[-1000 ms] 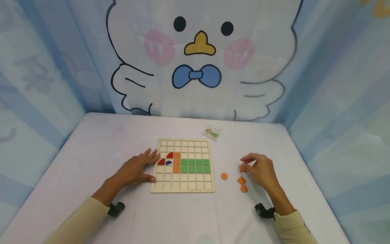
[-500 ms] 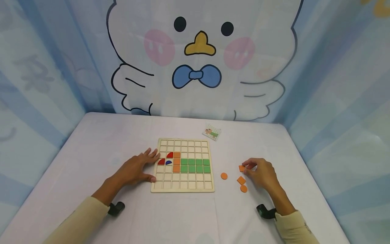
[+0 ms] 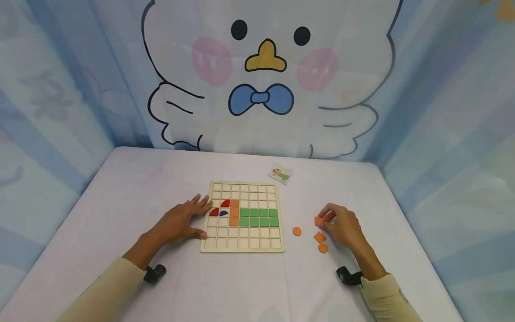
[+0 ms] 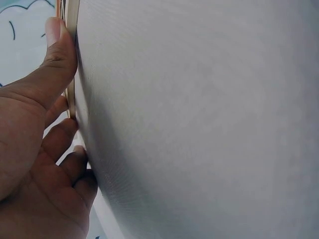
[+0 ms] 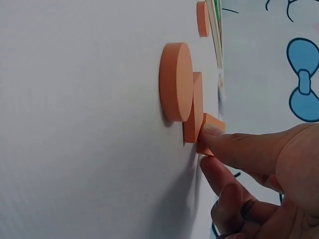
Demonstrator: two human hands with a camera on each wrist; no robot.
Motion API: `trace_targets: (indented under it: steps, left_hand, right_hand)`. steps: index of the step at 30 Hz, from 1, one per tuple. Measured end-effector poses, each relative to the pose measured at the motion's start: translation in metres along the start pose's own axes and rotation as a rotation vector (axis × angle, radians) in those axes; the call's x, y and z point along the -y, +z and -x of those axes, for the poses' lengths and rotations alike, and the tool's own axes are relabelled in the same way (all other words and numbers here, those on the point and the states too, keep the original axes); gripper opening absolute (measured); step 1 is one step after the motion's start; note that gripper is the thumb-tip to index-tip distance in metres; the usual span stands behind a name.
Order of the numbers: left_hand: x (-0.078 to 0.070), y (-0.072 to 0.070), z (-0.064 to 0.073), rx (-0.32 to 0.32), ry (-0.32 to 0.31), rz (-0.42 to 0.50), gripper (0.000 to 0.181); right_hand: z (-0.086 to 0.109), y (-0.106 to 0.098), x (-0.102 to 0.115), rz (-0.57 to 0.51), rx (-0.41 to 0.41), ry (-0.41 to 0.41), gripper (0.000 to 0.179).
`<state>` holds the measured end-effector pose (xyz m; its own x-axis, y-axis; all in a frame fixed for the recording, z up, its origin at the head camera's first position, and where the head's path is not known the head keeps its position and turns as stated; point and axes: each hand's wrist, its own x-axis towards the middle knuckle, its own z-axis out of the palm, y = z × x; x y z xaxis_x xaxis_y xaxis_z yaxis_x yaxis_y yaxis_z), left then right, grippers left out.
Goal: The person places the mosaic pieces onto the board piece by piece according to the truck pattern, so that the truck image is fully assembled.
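A square wooden grid board [image 3: 241, 250] lies on the table, with green square tiles [image 3: 259, 218], orange square tiles [image 3: 234, 213], two red quarter-circle tiles [image 3: 214, 212] and a blue half-circle tile [image 3: 223, 213] in its cells. My left hand [image 3: 179, 222] rests at its left edge, fingers spread, thumb against the rim [image 4: 73, 20]. Right of the board, my right hand [image 3: 342, 225] pinches an orange square tile [image 3: 318, 221] between thumb and finger; the right wrist view shows this tile [image 5: 211, 121] near the table surface. Close by lie another orange square tile [image 3: 319, 237] and an orange round tile [image 3: 322, 248].
A second orange round tile [image 3: 297, 231] lies between the board and my right hand. Behind the board is a small picture card [image 3: 280, 173] with a coloured grid pattern. A printed curtain [image 3: 261, 125] stands along the table's back edge.
My right hand has shifted slightly about the orange square tile, and the tile sits a touch further left. The left hand and the board stay in place.
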<state>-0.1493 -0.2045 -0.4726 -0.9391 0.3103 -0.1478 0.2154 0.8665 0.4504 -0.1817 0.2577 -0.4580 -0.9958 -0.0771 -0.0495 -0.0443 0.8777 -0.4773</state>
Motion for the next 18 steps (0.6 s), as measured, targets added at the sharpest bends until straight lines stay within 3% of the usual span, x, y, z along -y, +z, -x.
trace_targets:
  steps: [8,18]
  left_hand:
    - [0.0,0.0,0.0,0.004,0.001,0.004,0.1]
    - [0.003,0.001,-0.001,-0.003,0.011,0.003,0.1]
  right_hand:
    - [-0.002,0.006,0.012,-0.071,-0.019,-0.024,0.017]
    - [-0.003,0.015,0.044,-0.128,-0.019,-0.037,0.017]
